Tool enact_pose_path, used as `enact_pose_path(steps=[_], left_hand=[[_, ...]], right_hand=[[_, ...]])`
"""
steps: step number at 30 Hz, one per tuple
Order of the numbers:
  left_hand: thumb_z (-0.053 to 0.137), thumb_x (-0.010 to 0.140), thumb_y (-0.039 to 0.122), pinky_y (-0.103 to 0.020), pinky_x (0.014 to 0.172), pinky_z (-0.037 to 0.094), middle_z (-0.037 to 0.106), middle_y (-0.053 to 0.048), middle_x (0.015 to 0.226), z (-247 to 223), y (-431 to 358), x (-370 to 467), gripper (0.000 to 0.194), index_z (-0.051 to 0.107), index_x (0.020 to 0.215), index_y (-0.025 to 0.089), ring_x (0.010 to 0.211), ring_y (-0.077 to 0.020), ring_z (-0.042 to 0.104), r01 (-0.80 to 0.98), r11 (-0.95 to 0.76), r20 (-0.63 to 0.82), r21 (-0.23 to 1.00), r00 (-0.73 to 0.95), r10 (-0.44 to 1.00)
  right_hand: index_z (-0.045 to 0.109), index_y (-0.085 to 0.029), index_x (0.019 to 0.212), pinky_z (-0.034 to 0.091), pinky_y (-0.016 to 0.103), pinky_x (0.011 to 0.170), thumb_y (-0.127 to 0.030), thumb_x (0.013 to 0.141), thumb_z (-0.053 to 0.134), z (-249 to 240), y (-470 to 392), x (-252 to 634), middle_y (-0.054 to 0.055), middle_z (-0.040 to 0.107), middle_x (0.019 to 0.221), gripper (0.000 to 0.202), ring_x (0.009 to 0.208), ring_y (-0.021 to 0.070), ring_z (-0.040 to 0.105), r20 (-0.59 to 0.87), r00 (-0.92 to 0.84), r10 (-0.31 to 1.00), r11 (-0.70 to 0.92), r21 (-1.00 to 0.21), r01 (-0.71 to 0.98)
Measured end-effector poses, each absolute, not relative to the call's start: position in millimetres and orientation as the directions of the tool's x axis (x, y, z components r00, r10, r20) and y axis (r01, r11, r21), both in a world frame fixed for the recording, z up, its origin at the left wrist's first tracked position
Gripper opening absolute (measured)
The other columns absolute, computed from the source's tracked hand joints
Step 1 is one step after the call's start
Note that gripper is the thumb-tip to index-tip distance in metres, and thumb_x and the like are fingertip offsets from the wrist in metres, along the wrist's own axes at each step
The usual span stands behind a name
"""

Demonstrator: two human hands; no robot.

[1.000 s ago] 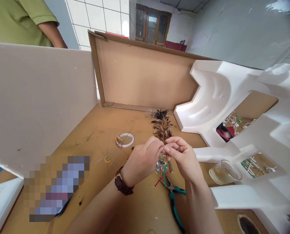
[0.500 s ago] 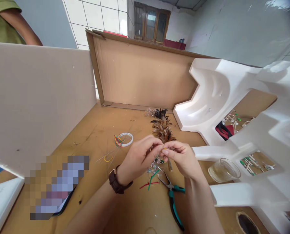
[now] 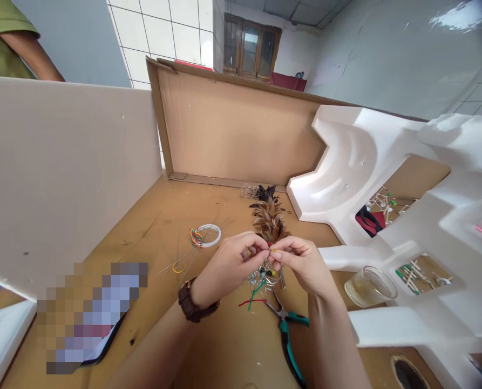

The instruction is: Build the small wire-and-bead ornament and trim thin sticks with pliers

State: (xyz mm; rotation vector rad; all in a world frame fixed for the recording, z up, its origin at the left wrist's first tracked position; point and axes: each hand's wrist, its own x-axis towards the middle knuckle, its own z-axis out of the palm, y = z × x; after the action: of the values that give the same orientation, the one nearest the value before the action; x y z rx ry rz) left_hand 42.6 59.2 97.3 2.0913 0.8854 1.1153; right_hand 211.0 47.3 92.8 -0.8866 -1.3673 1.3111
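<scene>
My left hand [image 3: 238,262], with a dark watch on its wrist, and my right hand [image 3: 301,265] meet fingertip to fingertip in a pinch. A small yellow bit shows at the right fingertips. Below the fingers hangs a bundle of beaded wire [image 3: 257,276] with clear beads and loose silver ends; my fingers partly hide it. From it stick a green strand [image 3: 257,296] and a red strand [image 3: 249,302]. Just beyond the hands lies a brown feather duster [image 3: 268,219], its thin handle running beneath them. Pliers with teal-black handles [image 3: 286,329] lie on the table near my right forearm.
A white ring with coloured threads [image 3: 210,236] and a yellow loop [image 3: 179,267] lie to the left. A phone [image 3: 103,329], pixelated, lies nearer. White foam packing [image 3: 341,156] stands right, around a glass of liquid [image 3: 368,289]. A cardboard wall [image 3: 241,124] closes the back.
The camera view has shifted slightly. My fingers still pinch together; the left fingers have curled a little differently, and the beaded bundle with its strands has swung slightly right.
</scene>
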Motion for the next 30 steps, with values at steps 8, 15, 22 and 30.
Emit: enact_pose_path(steps=[8, 15, 22, 30], left_hand=[[0.046, 0.078, 0.014, -0.018, 0.054, 0.036, 0.049, 0.002, 0.067, 97.6, 56.0, 46.4, 0.009, 0.05, 0.069, 0.017, 0.057, -0.007, 0.044, 0.407, -0.673, 0.555, 0.617, 0.382, 0.739], [0.041, 0.081, 0.016, -0.024, 0.062, 0.038, 0.053, -0.002, 0.072, 98.4, 53.5, 47.2, 0.014, 0.052, 0.073, 0.016, 0.069, -0.0123, 0.048, 0.522, -0.77, 0.621, 0.368, 0.478, 0.621], [0.043, 0.08, 0.017, -0.024, 0.063, 0.039, 0.054, -0.001, 0.072, 99.1, 56.0, 44.5, 0.012, 0.052, 0.073, 0.017, 0.071, -0.0128, 0.049, 0.482, -0.765, 0.608, 0.427, 0.474, 0.637], [0.054, 0.077, 0.023, -0.03, 0.081, 0.043, 0.059, -0.006, 0.1, 92.5, 59.3, 47.7, 0.027, 0.049, 0.102, 0.02, 0.096, -0.0168, 0.054, 0.232, -0.579, 0.441, 0.781, 0.451, 0.776]], right_hand=[[0.064, -0.016, 0.073, 0.044, 0.021, 0.056, -0.022, 0.069, 0.067, 93.4, 46.9, 206.4, -0.001, 0.063, 0.059, 0.008, 0.056, 0.0092, 0.057, 0.131, -0.141, 0.981, 0.121, -0.989, -0.082], [0.06, -0.017, 0.069, 0.043, 0.023, 0.057, -0.02, 0.067, 0.066, 91.9, 48.2, 205.0, -0.001, 0.061, 0.057, 0.007, 0.055, 0.0096, 0.055, 0.135, -0.093, 0.987, 0.124, -0.986, -0.116], [0.056, -0.018, 0.065, 0.045, 0.024, 0.059, -0.02, 0.063, 0.068, 90.3, 47.8, 207.5, 0.0, 0.064, 0.071, 0.012, 0.061, 0.0106, 0.056, 0.171, -0.084, 0.982, 0.159, -0.978, -0.134], [0.055, -0.018, 0.063, 0.047, 0.027, 0.065, -0.02, 0.065, 0.067, 95.7, 44.9, 207.4, 0.001, 0.062, 0.074, 0.013, 0.072, 0.0134, 0.057, 0.248, -0.118, 0.962, 0.239, -0.967, -0.082]])
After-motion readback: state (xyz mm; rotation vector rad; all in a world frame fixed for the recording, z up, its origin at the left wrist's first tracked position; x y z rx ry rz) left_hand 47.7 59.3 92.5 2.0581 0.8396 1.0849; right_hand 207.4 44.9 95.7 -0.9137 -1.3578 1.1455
